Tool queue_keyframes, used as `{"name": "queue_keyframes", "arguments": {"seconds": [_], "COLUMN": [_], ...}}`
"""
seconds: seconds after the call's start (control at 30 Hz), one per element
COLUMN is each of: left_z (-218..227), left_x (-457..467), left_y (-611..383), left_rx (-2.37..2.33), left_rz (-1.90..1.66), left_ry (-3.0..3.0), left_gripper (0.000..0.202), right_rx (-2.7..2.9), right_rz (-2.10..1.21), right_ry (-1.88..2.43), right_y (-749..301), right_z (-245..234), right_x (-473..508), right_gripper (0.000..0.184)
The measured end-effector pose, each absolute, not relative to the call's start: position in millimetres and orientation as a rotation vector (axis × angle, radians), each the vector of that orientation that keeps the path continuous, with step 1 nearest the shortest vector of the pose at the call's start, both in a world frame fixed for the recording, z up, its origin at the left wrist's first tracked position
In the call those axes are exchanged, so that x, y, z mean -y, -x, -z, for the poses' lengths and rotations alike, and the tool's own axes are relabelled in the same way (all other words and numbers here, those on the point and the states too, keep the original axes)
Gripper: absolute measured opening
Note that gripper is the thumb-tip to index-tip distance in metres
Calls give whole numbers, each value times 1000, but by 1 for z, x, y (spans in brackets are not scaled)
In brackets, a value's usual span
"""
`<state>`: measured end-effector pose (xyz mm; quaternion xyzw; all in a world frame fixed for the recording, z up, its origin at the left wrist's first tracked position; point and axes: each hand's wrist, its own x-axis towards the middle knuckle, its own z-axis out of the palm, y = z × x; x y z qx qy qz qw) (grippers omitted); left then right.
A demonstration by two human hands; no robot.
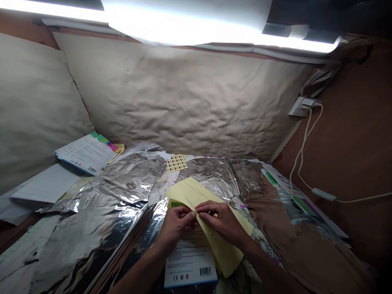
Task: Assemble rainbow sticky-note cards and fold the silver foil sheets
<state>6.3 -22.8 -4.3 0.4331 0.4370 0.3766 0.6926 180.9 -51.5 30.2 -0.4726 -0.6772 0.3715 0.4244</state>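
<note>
In the head view, the left hand [177,225] and right hand [222,222] met at about 6 o'clock, their fingers [193,214] pinched close together on the edge of a pale yellow paper sheet [191,196], with little gap between the fingertips. The sheet arched across a white-and-blue barcoded box [190,263], whose lower end lay uncovered. Crumpled silver aluminium foil sheets [92,212] spread around them, and a small yellow sticker sheet [177,163] lay just above at 12 o'clock. A white booklet with coloured tabs [87,153] sat at 10 o'clock, while a thin white cable [301,163] ran from a wall socket [301,107] at 2 o'clock.
</note>
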Motion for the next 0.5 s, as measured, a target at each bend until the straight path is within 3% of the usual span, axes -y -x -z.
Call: {"name": "queue_keyframes", "arguments": {"seconds": [0.23, 0.5], "left_z": [5, 8], "left_x": [23, 25], "left_y": [-6, -6], "left_rx": [-977, -913], "left_rz": [-841, -833], "left_ry": [-970, -1064], "left_gripper": [41, 37], "right_rx": [1701, 1806], "right_rz": [-912, -578], "right_ry": [1187, 1343], "right_y": [-181, -173], "right_z": [-30, -34], "right_x": [53, 65], "right_gripper": [21, 18]}}
